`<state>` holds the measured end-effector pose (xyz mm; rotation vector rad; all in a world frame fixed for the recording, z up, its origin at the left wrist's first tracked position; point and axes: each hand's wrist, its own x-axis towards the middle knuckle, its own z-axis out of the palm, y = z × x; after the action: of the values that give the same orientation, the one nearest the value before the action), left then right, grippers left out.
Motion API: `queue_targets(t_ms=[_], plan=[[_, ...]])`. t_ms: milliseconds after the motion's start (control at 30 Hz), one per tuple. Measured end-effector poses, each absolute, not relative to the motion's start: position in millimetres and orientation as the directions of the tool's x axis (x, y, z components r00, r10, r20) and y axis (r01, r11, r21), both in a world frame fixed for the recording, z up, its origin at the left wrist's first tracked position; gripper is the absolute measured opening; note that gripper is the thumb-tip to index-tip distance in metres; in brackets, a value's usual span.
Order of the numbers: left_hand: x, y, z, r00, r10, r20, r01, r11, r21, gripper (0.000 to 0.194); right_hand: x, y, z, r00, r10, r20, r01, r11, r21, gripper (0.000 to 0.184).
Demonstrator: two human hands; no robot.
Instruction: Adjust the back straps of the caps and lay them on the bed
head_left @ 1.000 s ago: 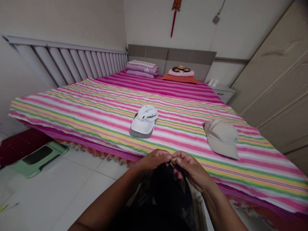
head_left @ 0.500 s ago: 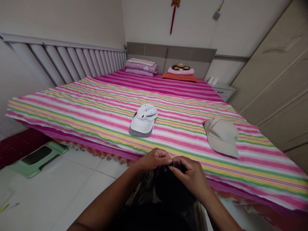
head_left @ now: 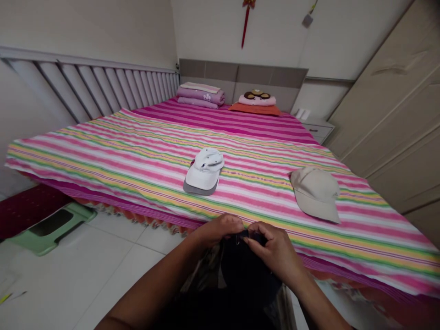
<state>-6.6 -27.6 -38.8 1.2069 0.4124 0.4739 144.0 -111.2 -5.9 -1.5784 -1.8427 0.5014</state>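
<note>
In front of my body, over the near edge of the bed, a black cap (head_left: 245, 270) is held between both hands. My left hand (head_left: 223, 228) pinches its upper edge, fingers curled. My right hand (head_left: 273, 247) grips the same edge just to the right, thumb and fingers closed on it. Between the fingertips shows a small metal buckle (head_left: 237, 239). Beyond my hands a white cap (head_left: 204, 169) lies on the bed, its brim towards me. To the right rests a beige cap (head_left: 316, 192), brim also on the near side.
A striped sheet (head_left: 137, 156) covers the bed. Folded purple bedding (head_left: 201, 97) and a pillow stack (head_left: 256, 103) sit by the headboard (head_left: 213, 71). A green stool (head_left: 51, 229) stands on the tiled floor at left. A nightstand (head_left: 318, 128) is at the back right.
My fingers have shifted slightly on the edge of the black cap, with the left fingertips moving a little. The view has moved slightly; the caps on the bed stay put.
</note>
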Motion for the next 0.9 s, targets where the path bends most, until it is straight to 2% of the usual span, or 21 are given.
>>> queue_targets(t_ms=[67,167,233,367,433,600,733,900], plan=[[-4.7,-29.1,-37.2,0.835,0.543,-0.087,-0.087,0.287,0.954,0.029,145.2,-109.4,-6.3,-0.074,0.98,0.187,0.652,0.189,-0.734,0.005],[-3.7,-31.0,-38.1,0.81,0.577,-0.105,-0.147,0.373,0.916,0.024,154.3,-105.0,-5.8,-0.181,0.983,0.02,0.365,0.086,-0.927,0.024],[-4.9,-30.4,-38.9,0.789,0.606,-0.098,-0.227,0.435,0.871,0.023,163.5,-102.4,-6.6,-0.257,0.963,-0.083,0.198,-0.031,-0.98,0.033],[-9.2,-24.4,-38.6,0.769,0.635,-0.074,-0.362,0.528,0.769,0.025,179.3,-101.9,-16.6,-0.289,0.927,-0.241,0.097,-0.222,-0.97,0.039],[-10.8,-20.9,-38.6,0.772,0.632,-0.073,-0.378,0.548,0.746,0.026,183.3,-103.6,-23.9,-0.282,0.92,-0.272,-0.045,-0.295,-0.954,0.034],[-10.3,-18.3,-40.6,0.794,0.598,-0.109,-0.323,0.567,0.758,0.028,183.6,-107.4,-32.6,-0.174,0.958,-0.227,-0.398,-0.28,-0.874,0.029],[-9.1,-19.4,-41.5,0.802,0.586,-0.115,-0.302,0.565,0.768,0.027,181.8,-109.1,-32.8,-0.136,0.971,-0.196,-0.488,-0.238,-0.84,0.027],[-8.1,-20.9,-38.7,0.815,0.569,-0.112,-0.295,0.574,0.764,0.028,182.5,-109.4,-29.5,-0.19,0.957,-0.218,-0.35,-0.273,-0.896,0.033]])
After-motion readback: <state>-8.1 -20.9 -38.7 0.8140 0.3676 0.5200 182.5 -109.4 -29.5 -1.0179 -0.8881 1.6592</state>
